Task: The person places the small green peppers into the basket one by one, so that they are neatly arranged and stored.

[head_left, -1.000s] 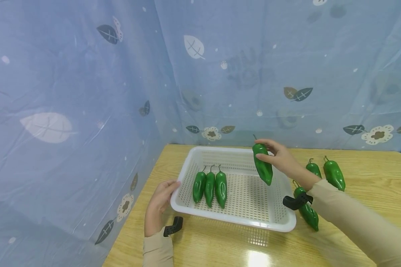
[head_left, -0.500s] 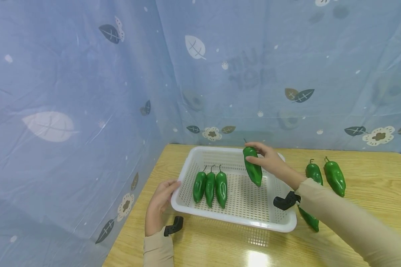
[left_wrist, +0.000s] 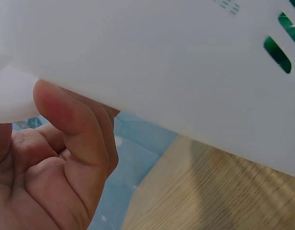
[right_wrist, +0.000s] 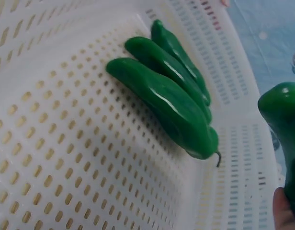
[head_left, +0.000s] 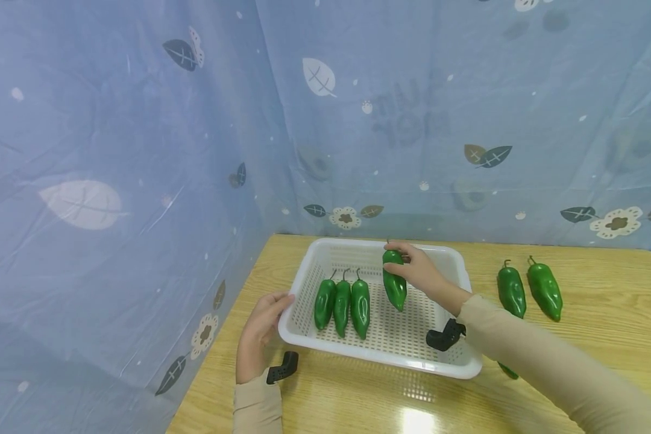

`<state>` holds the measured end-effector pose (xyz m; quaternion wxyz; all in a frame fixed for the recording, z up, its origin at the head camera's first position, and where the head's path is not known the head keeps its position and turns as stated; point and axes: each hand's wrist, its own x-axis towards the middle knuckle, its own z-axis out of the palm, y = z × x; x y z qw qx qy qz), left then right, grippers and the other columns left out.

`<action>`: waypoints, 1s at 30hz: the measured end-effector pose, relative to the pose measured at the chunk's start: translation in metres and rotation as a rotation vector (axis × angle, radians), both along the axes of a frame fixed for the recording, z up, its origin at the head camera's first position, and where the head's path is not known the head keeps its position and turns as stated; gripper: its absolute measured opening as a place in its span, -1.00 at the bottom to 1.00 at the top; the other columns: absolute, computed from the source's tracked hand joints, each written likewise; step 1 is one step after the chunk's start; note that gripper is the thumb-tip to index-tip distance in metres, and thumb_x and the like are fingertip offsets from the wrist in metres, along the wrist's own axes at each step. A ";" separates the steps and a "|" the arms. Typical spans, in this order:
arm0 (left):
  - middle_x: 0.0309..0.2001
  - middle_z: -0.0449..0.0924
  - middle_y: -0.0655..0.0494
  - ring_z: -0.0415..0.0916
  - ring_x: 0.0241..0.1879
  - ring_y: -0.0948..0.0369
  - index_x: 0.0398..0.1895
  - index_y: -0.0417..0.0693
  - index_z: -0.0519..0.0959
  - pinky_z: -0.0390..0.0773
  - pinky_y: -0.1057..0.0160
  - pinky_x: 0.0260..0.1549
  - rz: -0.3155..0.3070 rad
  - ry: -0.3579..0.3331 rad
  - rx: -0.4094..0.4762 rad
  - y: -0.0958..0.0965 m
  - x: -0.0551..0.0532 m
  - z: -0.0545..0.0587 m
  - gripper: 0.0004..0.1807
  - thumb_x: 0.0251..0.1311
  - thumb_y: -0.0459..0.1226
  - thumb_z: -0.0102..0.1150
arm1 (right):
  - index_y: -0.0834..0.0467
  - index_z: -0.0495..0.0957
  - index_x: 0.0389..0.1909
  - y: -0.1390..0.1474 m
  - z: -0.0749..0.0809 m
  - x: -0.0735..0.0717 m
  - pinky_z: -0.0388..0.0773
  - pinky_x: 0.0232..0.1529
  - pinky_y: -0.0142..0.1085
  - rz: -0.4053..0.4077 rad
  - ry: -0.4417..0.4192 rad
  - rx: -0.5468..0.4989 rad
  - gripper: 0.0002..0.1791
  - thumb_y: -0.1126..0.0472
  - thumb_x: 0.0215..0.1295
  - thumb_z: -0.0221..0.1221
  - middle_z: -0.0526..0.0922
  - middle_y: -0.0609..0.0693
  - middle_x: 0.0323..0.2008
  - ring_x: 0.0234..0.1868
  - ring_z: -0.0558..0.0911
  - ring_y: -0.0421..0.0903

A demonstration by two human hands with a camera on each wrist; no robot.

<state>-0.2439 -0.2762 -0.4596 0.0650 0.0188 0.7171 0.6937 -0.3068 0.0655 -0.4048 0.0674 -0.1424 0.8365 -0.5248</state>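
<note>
The right hand (head_left: 419,270) holds one long green pepper (head_left: 395,286) near its stem end, thumb on the near side, tip pointing down; the grip is closed around the pepper. The held pepper hangs over the perforated white plastic basket (head_left: 380,358), above the floor area right of the stored row. The left hand (head_left: 263,316) grips the basket's left rim. Inside the basket's left half, three green peppers (head_left: 342,308) lie side by side, stems toward the far wall. Right of the basket, two loose peppers (head_left: 544,292) lie on the wooden table (head_left: 602,289); a third shows only its tip (head_left: 509,371) beside the right sleeve (head_left: 542,355). Progress appears roughly midway: three peppers inside, one in hand, apparently three outside.
</note>
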 end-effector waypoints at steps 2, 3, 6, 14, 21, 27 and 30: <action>0.08 0.49 -0.40 0.57 -0.01 -0.15 0.19 -0.45 0.36 0.63 0.03 -0.13 -0.007 0.003 -0.003 0.000 0.001 -0.001 -0.50 0.37 -0.20 -0.02 | 0.17 0.29 0.32 -0.005 -0.003 0.000 0.58 -0.03 -0.06 -0.015 -0.002 0.021 -0.42 0.14 0.31 0.15 0.39 0.26 0.22 0.21 0.42 0.23; 0.08 0.49 -0.40 0.57 -0.01 -0.15 0.20 -0.44 0.36 0.63 0.03 -0.13 -0.009 0.004 -0.004 0.000 0.001 -0.001 -0.50 0.38 -0.20 -0.02 | 0.18 0.30 0.31 -0.007 -0.005 0.000 0.58 -0.04 -0.06 -0.019 0.000 0.029 -0.43 0.15 0.30 0.15 0.41 0.26 0.21 0.20 0.43 0.23; 0.08 0.49 -0.41 0.56 0.00 -0.16 0.20 -0.44 0.36 0.63 0.03 -0.13 -0.010 0.001 -0.006 0.000 0.002 -0.001 -0.51 0.38 -0.21 -0.03 | 0.18 0.33 0.29 -0.013 -0.009 -0.001 0.59 -0.05 -0.07 -0.033 0.003 0.050 -0.44 0.16 0.29 0.16 0.44 0.25 0.19 0.17 0.46 0.23; 0.11 0.45 -0.43 0.54 0.03 -0.15 0.21 -0.47 0.33 0.62 0.08 -0.10 -0.016 -0.007 -0.013 0.002 0.003 0.002 -0.48 0.38 -0.21 -0.03 | 0.19 0.34 0.28 -0.024 -0.015 -0.001 0.61 -0.09 -0.07 -0.029 0.004 0.081 -0.44 0.17 0.26 0.18 0.44 0.25 0.18 0.15 0.46 0.24; 0.11 0.45 -0.44 0.55 0.02 -0.16 0.22 -0.48 0.32 0.62 0.07 -0.10 -0.036 -0.001 -0.009 0.001 0.001 0.001 -0.48 0.38 -0.20 -0.04 | 0.17 0.34 0.27 -0.032 -0.025 0.001 0.63 -0.20 -0.14 -0.006 0.005 0.151 -0.46 0.18 0.28 0.17 0.46 0.26 0.16 0.10 0.50 0.22; 0.08 0.48 -0.42 0.57 -0.01 -0.16 0.19 -0.46 0.36 0.63 0.06 -0.12 -0.021 0.007 -0.009 0.000 -0.001 0.000 -0.52 0.39 -0.22 -0.06 | 0.20 0.34 0.27 -0.038 -0.028 0.003 0.64 -0.20 -0.14 0.001 0.031 0.190 -0.46 0.20 0.28 0.17 0.48 0.29 0.12 0.02 0.56 0.19; 0.08 0.49 -0.42 0.56 -0.01 -0.16 0.19 -0.46 0.36 0.63 0.06 -0.13 -0.017 0.006 0.000 0.000 -0.002 0.001 -0.54 0.40 -0.24 -0.07 | 0.22 0.34 0.26 -0.041 -0.028 0.004 0.64 -0.18 -0.13 0.002 0.027 0.203 -0.46 0.20 0.28 0.17 0.47 0.31 0.12 0.01 0.57 0.19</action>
